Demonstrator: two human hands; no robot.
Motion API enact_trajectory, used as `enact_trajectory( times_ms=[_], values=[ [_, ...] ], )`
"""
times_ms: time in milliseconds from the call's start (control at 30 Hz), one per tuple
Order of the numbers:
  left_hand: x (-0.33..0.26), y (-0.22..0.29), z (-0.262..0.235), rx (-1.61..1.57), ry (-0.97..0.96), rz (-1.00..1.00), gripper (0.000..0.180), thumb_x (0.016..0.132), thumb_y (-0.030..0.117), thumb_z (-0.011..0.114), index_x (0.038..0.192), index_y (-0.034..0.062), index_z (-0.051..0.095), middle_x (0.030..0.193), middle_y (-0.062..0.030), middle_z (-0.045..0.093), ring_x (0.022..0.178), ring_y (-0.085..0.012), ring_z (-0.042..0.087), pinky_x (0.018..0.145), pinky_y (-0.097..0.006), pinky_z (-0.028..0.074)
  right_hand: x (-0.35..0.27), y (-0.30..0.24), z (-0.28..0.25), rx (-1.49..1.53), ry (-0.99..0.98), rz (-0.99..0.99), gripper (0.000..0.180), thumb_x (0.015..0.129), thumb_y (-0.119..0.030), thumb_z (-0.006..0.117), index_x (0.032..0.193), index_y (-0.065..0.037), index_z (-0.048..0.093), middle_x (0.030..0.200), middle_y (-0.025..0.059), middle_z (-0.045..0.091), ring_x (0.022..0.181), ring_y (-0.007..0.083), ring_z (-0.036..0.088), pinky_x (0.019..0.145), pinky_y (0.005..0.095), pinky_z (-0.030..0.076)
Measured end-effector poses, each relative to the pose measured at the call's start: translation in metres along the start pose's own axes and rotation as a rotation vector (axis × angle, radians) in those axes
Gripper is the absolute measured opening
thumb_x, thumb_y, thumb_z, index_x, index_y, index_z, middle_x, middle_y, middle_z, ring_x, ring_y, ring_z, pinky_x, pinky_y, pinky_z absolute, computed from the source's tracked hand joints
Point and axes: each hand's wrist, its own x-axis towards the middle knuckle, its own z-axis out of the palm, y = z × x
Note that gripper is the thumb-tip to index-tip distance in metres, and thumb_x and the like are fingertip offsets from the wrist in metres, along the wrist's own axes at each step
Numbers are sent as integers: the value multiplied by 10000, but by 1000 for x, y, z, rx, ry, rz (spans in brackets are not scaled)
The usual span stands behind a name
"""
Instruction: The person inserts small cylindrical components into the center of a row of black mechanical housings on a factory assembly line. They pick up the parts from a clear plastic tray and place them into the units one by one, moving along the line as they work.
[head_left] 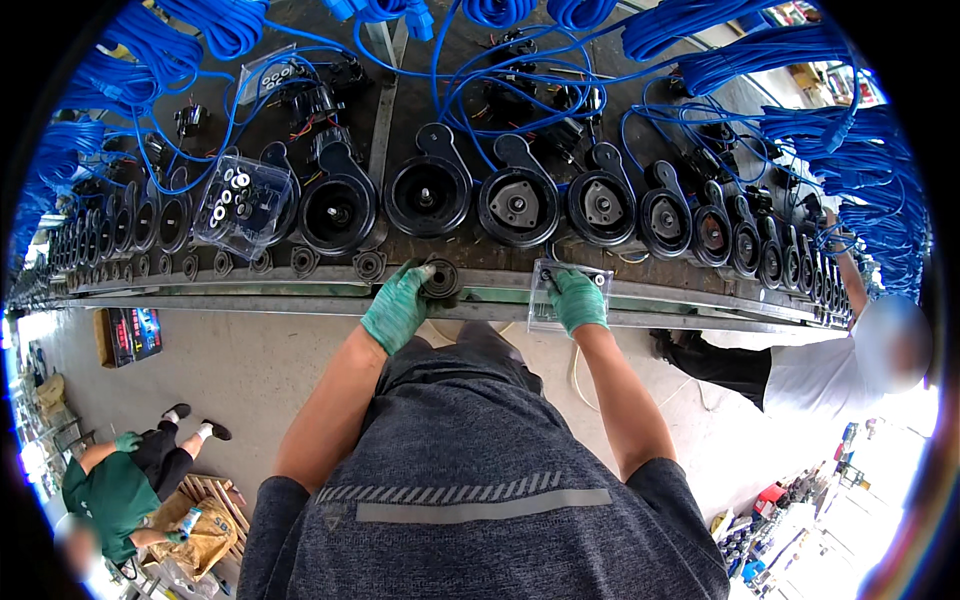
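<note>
Head view: gloved hands at the front rail of a long worktop.

Left hand in green glove, grip closed around a small black ribbed rubber part right at the worktop's front edge. Right hand, also green-gloved, fingers resting on a clear plastic tray perched on the rail, grip loose on its top. Just behind, a row of round black motor housings lined up along the worktop, blue coiled cables draped all over behind them. Off left, a clear plastic box of small black and white rings. Another person in a white shirt leaning on the worktop far right; someone in green crouched on the floor lower left.
</note>
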Motion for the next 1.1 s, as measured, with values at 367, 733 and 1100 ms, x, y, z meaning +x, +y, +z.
enact_trajectory(
  times_ms=[367,733,1100],
  values=[
    [-1,-10,18,211,-82,85,387,997,47,493,1383,18,473,1304,-146,582,1181,-283,628,977,-422,589,-16,-148,-83,942,-199,158,203,961,-170,726,1076,-3,723,791,30,703,665,72,593,615,251,504],
    [-27,0,37,280,-77,65,484,1005,47,495,1472,-16,386,1349,-152,560,1202,-250,608,1042,-431,552,-7,-164,-60,708,-136,165,263,906,-201,788,1002,8,660,857,83,717,734,136,611,678,301,518],
    [-24,-6,26,356,-108,116,454,980,-56,537,1422,-12,445,1320,-140,574,1169,-243,624,1037,-418,565,-6,-165,-72,941,-369,259,335,909,-216,761,1099,45,675,948,134,742,824,173,667,769,324,546]
  ],
)
